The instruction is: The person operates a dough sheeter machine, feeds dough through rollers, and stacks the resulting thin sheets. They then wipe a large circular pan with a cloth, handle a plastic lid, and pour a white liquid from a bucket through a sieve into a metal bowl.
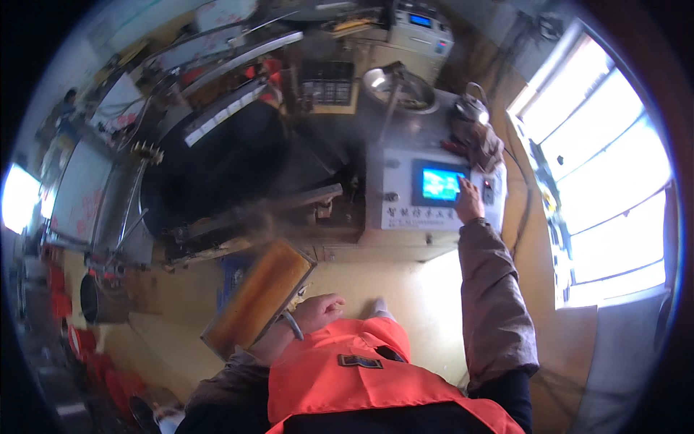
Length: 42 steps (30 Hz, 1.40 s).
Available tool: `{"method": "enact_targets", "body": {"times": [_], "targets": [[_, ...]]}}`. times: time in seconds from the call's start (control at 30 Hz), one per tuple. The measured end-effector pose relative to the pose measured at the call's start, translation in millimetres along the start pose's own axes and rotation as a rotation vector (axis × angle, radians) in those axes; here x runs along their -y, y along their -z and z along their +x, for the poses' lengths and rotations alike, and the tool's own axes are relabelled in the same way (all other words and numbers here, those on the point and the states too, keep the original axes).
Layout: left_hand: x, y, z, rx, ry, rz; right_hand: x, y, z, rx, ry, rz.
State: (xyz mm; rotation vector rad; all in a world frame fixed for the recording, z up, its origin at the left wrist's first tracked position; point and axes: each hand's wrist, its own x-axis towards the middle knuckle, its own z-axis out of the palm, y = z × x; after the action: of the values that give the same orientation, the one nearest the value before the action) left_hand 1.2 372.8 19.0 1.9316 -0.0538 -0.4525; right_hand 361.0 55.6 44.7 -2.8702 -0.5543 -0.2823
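Note:
My right hand [470, 201] reaches to a lit blue touchscreen [439, 184] on a white control panel [405, 217]. A finger points at the screen's right edge, and the hand holds nothing. Low in front of my red apron [340, 376], my left hand [319, 312] has its fingers loosely bent, with nothing visible in them. Beside its wrist is a tilted brown rectangular plate [259, 295] with a metal rim. A short curved metal handle [292, 325] juts from the plate across my forearm; what supports the plate is hidden.
Left of the panel lies a large round black plate [224, 159] with a pale bar [224, 114] across it. A metal bowl [399, 88] and a kettle [471, 108] stand behind the panel. A bright window [607, 166] is at right; red items [83, 343] line the far left.

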Motion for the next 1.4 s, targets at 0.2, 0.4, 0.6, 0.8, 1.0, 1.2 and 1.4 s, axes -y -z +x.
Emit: {"method": "enact_targets", "body": {"times": [0.2,0.4,0.6,0.8,1.0,1.2,1.4], "targets": [[-2.4,3.1,49.3,-0.493,0.075,0.008,-57.9,-66.4,152.0,-0.024,0.326,-0.206],[-23.2,-11.4,87.1,-0.783,0.174,-0.274,-74.7,-69.3,213.6,0.317,0.434,-0.353],[-40.1,-5.6,104.3,-0.828,0.287,-0.332,-52.7,30.1,137.8,0.425,0.66,0.007],[-48.7,45.7,108.2,-0.862,0.058,-0.23,165.5,14.6,111.8,0.557,0.963,0.266],[-40.4,93.3,53.8,-1.027,0.087,-0.287,396.7,-116.0,119.8,0.665,1.354,-0.122],[-15.5,108.9,-9.8,-1.276,0.222,-0.194,462.8,-181.0,104.1,0.755,1.296,-0.336],[-6.1,120.8,-34.5,-1.298,0.3,-0.379,516.4,-178.7,93.9,0.818,1.523,-0.299]]}}
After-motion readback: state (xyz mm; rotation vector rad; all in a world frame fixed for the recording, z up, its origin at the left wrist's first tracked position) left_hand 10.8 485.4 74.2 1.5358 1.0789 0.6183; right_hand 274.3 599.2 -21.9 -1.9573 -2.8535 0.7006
